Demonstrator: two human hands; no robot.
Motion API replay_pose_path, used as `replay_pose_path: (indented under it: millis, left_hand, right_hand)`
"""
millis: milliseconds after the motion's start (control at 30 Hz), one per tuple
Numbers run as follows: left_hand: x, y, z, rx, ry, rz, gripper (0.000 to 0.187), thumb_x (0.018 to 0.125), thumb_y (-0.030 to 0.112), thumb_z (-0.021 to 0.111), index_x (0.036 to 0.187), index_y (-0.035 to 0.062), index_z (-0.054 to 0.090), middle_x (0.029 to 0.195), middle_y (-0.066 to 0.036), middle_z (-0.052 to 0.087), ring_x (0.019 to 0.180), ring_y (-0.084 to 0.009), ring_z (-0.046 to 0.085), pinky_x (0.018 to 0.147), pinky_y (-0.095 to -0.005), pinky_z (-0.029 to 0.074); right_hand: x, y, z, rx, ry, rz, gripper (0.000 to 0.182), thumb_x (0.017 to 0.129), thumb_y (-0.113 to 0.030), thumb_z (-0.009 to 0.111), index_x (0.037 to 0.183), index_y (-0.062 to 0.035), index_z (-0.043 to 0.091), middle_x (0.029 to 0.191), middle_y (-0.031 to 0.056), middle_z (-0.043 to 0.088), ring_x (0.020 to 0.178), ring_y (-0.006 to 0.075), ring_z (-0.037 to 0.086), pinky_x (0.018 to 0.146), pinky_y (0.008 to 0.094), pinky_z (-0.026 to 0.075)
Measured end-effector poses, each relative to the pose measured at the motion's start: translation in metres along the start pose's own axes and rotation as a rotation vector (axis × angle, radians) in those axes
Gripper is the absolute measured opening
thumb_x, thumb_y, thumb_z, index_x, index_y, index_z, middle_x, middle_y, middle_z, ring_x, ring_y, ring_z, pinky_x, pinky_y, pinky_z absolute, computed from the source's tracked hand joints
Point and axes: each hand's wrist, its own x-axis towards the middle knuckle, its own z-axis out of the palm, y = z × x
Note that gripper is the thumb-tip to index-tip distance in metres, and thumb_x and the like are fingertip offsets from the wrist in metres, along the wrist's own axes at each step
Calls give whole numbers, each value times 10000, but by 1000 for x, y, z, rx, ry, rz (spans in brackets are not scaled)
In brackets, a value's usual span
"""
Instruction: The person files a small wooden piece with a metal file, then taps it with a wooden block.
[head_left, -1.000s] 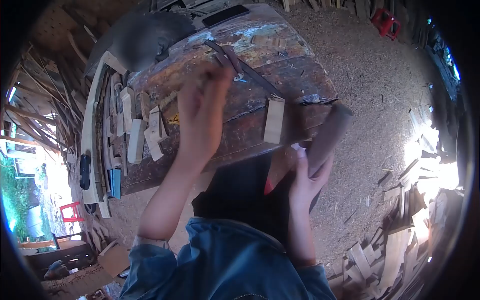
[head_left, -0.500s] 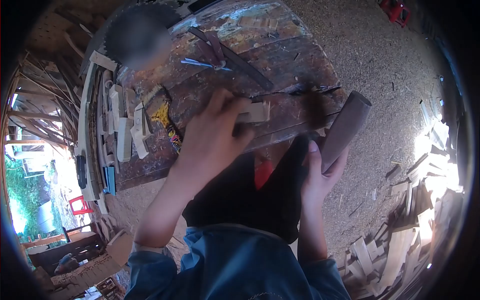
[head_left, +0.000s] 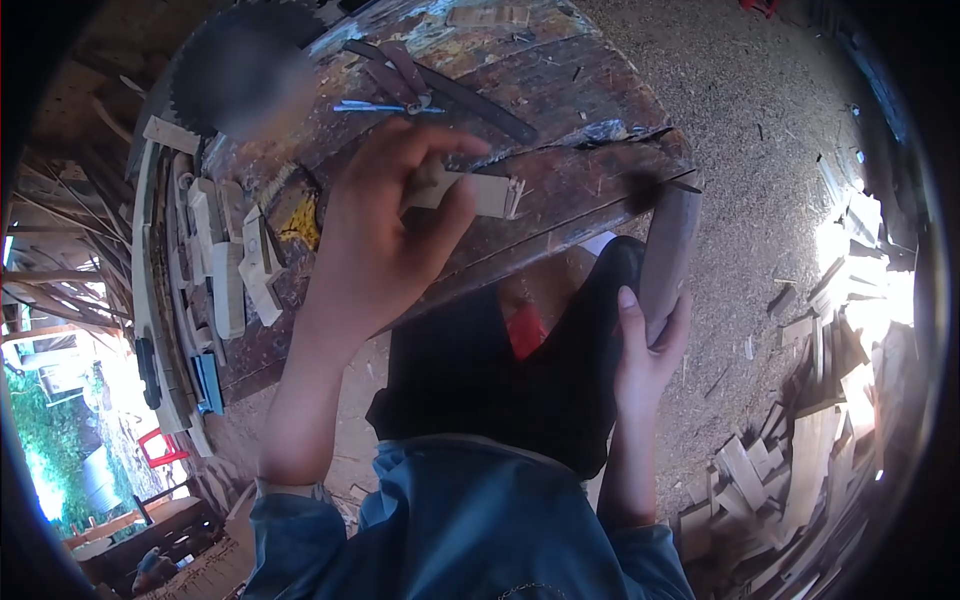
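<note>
My left hand (head_left: 385, 220) is over the workbench with thumb and forefinger spread. Beneath its fingers lies a short pale wooden piece (head_left: 485, 194), partly hidden. My right hand (head_left: 652, 345) grips the lower end of a thick brown wooden block (head_left: 668, 250), which stands up beside my knee at the bench's right corner. A dark blurred thing shows near the block's top; I cannot make out what it is. Beyond my left hand lie dark flat strips (head_left: 465, 97) and blue pens (head_left: 375, 107). A brush with a yellow handle (head_left: 302, 222) lies left of my wrist.
The worn wooden workbench (head_left: 590, 85) has a round toothed saw blade (head_left: 225, 75) at its far left. Pale wood pieces (head_left: 228, 290) line its left edge. Offcuts (head_left: 790, 480) are heaped on the floor at right. A red object (head_left: 526, 330) shows below the bench edge.
The view has shifted, so the bench items appear further left and higher. My left hand has moved left and its fingers reach further over the pale piece. The brown block is tilted more upright.
</note>
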Motion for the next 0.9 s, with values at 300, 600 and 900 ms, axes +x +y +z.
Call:
replay_pose_path:
  millis: [300,600,900]
  left_hand:
    - [-3,-24,-5,-35,32,155,190,973,145,632,1152,93,670,930,-32,558,709,-109,508,599,-270,385]
    - [-4,-65,-12,362,-69,131,309,955,75,525,1250,74,619,1149,-130,521,1102,-312,523,1016,-427,393]
    - [-26,-61,-26,246,-71,180,406,925,130,624,1322,57,581,1302,-153,492,1272,-348,475,1102,-462,362]
  right_hand:
    - [-1,-35,10,-368,41,-208,458,942,-286,750,1238,15,573,1098,134,609,1025,193,578,933,338,453]
    - [116,-86,77,-1081,-50,-821,554,951,-488,638,1239,-17,680,1262,202,585,1219,371,529,1042,512,368]
    - [110,-99,130,-987,-152,-1052,329,891,-313,745,1127,-95,676,1157,130,548,1118,330,518,919,506,382]
